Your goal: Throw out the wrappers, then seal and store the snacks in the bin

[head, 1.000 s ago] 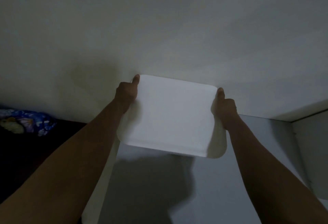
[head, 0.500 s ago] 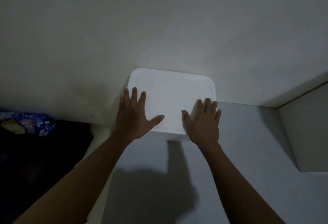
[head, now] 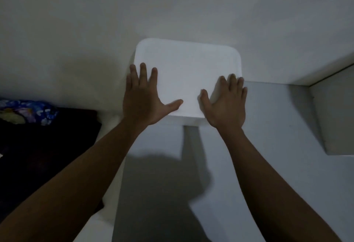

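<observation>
The left hand (head: 142,103) lies flat on the white bin (head: 186,73), with its fingers spread wide and its thumb sticking out to the right. It covers the near left corner of the bin's top. The right hand (head: 226,105) lies flat too, with its fingers a little apart and its thumb pointing up and to the left. It sits on the near right corner of the top, and its fingertips reach the right edge. Neither hand is holding or pinching anything; both just rest palm down on the lid. There is a gap of bare white lid between the two thumbs. Both bare arms reach in from the near side. The bin is a white box with round corners, and its lid is on. It stands on a pale grey shelf (head: 268,126) and its far side is right up against the white wall (head: 172,7). The bin's left side is close to the shelf's left edge. On the right, well apart from the bin, a white panel (head: 337,119) stands up from the shelf. A dark shadow of the arms falls on the shelf near the person. Far off to the left, lower down, there is a dark cloth (head: 47,145), and a blue patterned cloth (head: 26,111) lies at its far edge.
</observation>
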Motion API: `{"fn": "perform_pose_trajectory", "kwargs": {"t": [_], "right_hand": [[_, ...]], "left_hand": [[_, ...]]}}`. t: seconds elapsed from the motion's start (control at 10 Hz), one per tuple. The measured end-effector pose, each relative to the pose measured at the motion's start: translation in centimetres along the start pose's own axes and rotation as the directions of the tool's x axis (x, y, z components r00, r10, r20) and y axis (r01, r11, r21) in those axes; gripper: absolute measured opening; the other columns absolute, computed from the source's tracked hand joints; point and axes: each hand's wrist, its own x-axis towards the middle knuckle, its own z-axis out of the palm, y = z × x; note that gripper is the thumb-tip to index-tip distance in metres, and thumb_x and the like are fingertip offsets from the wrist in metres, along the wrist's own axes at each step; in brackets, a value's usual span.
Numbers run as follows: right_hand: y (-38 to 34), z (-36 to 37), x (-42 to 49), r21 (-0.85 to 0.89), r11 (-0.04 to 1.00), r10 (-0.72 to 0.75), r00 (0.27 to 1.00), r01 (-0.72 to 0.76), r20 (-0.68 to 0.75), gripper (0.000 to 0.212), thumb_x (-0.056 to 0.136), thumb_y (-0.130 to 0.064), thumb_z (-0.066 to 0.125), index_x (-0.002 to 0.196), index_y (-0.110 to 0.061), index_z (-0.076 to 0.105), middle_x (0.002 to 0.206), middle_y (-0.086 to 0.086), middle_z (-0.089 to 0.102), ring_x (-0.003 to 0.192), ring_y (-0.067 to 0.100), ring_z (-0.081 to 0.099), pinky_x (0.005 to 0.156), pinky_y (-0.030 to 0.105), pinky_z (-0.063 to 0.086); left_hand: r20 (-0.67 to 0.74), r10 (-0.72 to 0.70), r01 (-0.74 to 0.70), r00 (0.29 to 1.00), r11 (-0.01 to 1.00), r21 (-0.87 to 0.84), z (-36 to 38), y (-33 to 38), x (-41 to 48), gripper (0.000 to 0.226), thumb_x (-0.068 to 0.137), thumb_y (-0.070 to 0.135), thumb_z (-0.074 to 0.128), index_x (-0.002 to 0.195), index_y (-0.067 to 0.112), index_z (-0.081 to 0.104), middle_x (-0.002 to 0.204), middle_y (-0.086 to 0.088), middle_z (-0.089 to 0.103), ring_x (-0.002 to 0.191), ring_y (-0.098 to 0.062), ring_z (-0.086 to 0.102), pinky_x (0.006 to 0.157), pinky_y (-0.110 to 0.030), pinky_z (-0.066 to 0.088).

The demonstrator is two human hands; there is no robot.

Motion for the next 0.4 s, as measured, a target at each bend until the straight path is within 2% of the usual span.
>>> {"fn": "perform_pose_trajectory", "kwargs": {"t": [0.2,0.3,0.4], "right_hand": [[-0.2,-1.3,-0.1,0.030,1.000,-0.007,0.995,0.004,0.097,0.079,0.089,-0.065,0.039,0.146,-0.011,0.036,0.158,0.017,0.026,0.149,0.038,0.012,0.121,0.055,0.010],[-0.3,-3.3,-0.5,0.105,0.994,-0.035,0.993,0.023,0.112,0.076,0.092,-0.063,0.045,0.149,-0.013,0.034,0.158,0.013,0.029,0.149,0.033,0.016,0.120,0.057,0.009],[0.1,-4.2,-4.8,0.206,0.972,-0.117,0.993,0.116,-0.005,0.065,0.096,-0.053,0.050,0.146,-0.013,0.042,0.156,0.011,0.038,0.148,0.028,0.026,0.120,0.051,0.015]], "left_hand": [[0.109,-0.038,0.042,0.993,0.998,-0.041,-1.4,0.1,-0.2,0.116,0.069,0.095,0.024,0.155,0.018,0.019,0.164,-0.014,0.012,0.151,-0.039,0.002,0.122,-0.054,0.008],[0.034,-0.019,0.022,0.999,0.995,-0.094,-3.0,0.5,-1.1,0.101,0.078,0.085,0.035,0.153,0.018,0.024,0.164,-0.010,0.017,0.152,-0.032,0.006,0.120,-0.057,0.010],[-0.150,0.047,-0.083,0.988,0.967,-0.242,-3.4,1.7,-5.5,0.085,0.084,0.071,0.046,0.149,0.017,0.035,0.161,-0.009,0.027,0.151,-0.028,0.015,0.120,-0.053,0.015]]}}
